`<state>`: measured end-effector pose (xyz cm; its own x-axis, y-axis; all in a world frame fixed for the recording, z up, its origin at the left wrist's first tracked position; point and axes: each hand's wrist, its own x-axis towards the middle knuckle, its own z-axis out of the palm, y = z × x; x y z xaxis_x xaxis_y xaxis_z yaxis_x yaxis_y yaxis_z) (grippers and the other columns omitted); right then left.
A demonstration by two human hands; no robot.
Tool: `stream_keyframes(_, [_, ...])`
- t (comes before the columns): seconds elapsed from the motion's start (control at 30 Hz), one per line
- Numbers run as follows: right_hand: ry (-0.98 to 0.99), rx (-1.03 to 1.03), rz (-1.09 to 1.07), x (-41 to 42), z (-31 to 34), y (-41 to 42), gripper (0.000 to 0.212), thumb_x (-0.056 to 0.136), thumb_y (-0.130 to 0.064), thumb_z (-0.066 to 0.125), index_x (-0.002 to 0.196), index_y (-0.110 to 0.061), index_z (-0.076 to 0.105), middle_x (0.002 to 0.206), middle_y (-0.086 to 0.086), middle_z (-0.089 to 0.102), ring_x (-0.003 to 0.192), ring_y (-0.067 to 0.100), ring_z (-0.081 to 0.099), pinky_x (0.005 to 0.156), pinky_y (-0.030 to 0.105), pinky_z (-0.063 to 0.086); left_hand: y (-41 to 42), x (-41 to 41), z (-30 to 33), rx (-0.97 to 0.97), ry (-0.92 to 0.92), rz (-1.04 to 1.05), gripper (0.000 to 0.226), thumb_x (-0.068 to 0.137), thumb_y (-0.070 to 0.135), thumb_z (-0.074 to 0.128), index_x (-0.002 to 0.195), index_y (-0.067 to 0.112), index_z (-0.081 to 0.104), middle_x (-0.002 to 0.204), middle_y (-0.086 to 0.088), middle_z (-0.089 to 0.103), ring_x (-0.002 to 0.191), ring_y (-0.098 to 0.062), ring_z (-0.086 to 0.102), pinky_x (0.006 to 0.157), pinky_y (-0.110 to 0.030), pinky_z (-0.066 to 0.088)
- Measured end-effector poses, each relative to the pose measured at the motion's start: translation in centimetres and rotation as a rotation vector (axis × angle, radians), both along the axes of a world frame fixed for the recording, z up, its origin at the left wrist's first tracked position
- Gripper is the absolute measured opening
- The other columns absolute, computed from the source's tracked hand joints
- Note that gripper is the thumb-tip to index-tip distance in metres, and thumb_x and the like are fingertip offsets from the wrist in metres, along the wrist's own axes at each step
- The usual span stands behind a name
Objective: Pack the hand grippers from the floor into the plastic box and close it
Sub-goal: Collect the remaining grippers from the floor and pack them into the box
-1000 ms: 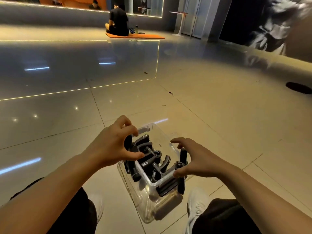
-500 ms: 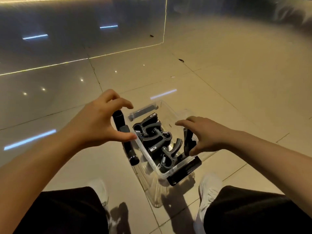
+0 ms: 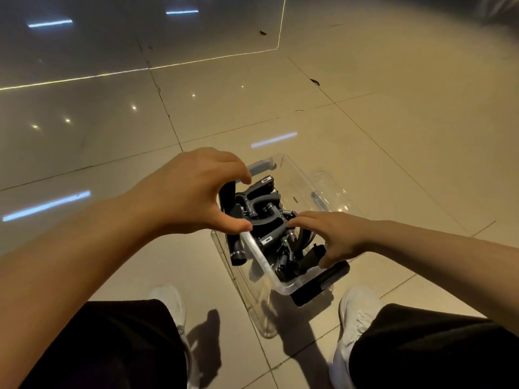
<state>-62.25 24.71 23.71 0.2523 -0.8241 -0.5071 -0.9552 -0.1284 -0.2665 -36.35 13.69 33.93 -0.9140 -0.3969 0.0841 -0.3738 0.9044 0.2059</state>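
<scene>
A clear plastic box point(image 3: 283, 284) sits on a glossy tiled floor point(image 3: 365, 113), with broad bare tile stretching ahead and to both sides; nearer the camera, the person's two white shoes point(image 3: 354, 313) and dark-trousered knees flank it closely. The box is open-topped and crowded with black hand grippers point(image 3: 264, 217), their curved handles and metal coil springs tangled together up to the rim. One black handle point(image 3: 234, 242) stands outside the box's left wall, touching it. A dark latch point(image 3: 320, 284) hangs at the near end, and a clear lid point(image 3: 328, 186) appears to lie behind the box on the right. The left hand point(image 3: 193, 195) hovers above the left rim, thumb and curled fingers spread wide apart, gripping nothing. The right hand point(image 3: 334, 237) reaches in over the near right corner, fingers bent down among the grippers; whether it pinches one cannot be told.
</scene>
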Motion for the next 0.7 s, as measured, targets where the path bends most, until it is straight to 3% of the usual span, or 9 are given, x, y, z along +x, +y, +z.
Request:
stream_keyframes(0.07, [-0.037, 0.070, -0.049, -1.0, -1.1, 0.2, 0.088, 0.072, -0.026, 0.076, 0.143, -0.030, 0.024, 0.144, -0.006, 0.030, 0.121, 0.014, 0.038, 0.092, 0.025, 0.037, 0.0, 0.4, -0.3, -0.019, -0.022, 0.004, 0.073, 0.064, 0.075, 0.042, 0.110, 0.021, 0.062, 0.103, 0.001, 0.065, 0.096, -0.020, 0.058, 0.075, -0.026, 0.042])
stream_keyframes(0.27, [0.106, 0.137, 0.023, -3.9, -3.5, -0.4, 0.086, 0.071, -0.019, 0.074, 0.141, -0.024, 0.025, 0.140, -0.003, 0.033, 0.113, 0.021, 0.043, 0.086, 0.030, 0.045, -0.6, 1.8, -0.9, -0.006, -0.050, 0.023, 0.075, 0.062, 0.078, 0.040, 0.109, 0.024, 0.062, 0.101, 0.003, 0.065, 0.095, -0.019, 0.058, 0.075, -0.031, 0.046])
stream_keyframes(0.37, [0.215, 0.104, 0.164, -4.1, -4.1, -1.1, 0.088, 0.069, -0.015, 0.073, 0.142, -0.023, 0.023, 0.137, -0.001, 0.035, 0.102, 0.019, 0.045, 0.077, 0.029, 0.046, -0.9, 1.6, -1.1, 0.010, -0.052, 0.011, 0.074, 0.063, 0.077, 0.041, 0.109, 0.024, 0.062, 0.102, 0.003, 0.065, 0.094, -0.020, 0.058, 0.073, -0.029, 0.044])
stream_keyframes(0.47, [0.278, 0.075, 0.270, -4.1, -4.5, -1.9, 0.091, 0.070, -0.015, 0.074, 0.144, -0.021, 0.022, 0.139, 0.001, 0.032, 0.102, 0.015, 0.040, 0.071, 0.025, 0.037, -0.7, 1.0, -1.1, 0.015, -0.064, -0.007, 0.071, 0.063, 0.077, 0.042, 0.108, 0.025, 0.062, 0.100, 0.004, 0.065, 0.092, -0.017, 0.058, 0.069, -0.020, 0.039])
stream_keyframes(0.53, [0.270, 0.084, 0.293, -4.1, -4.5, -2.6, 0.091, 0.071, -0.015, 0.075, 0.145, -0.021, 0.022, 0.141, 0.001, 0.031, 0.110, 0.018, 0.042, 0.072, 0.023, 0.034, -0.6, 0.6, -1.3, 0.007, -0.067, -0.023, 0.068, 0.064, 0.076, 0.043, 0.107, 0.026, 0.061, 0.099, 0.005, 0.064, 0.090, -0.016, 0.057, 0.068, -0.016, 0.036])
stream_keyframes(0.7, [0.026, 0.205, 0.113, -3.8, -3.6, -3.8, 0.088, 0.067, -0.018, 0.079, 0.139, -0.027, 0.030, 0.135, -0.005, 0.039, 0.107, 0.014, 0.043, 0.081, 0.025, 0.040, -0.5, 0.1, -1.4, 0.011, -0.047, -0.048, 0.067, 0.065, 0.075, 0.044, 0.107, 0.025, 0.062, 0.097, 0.005, 0.064, 0.088, -0.015, 0.057, 0.070, -0.024, 0.043])
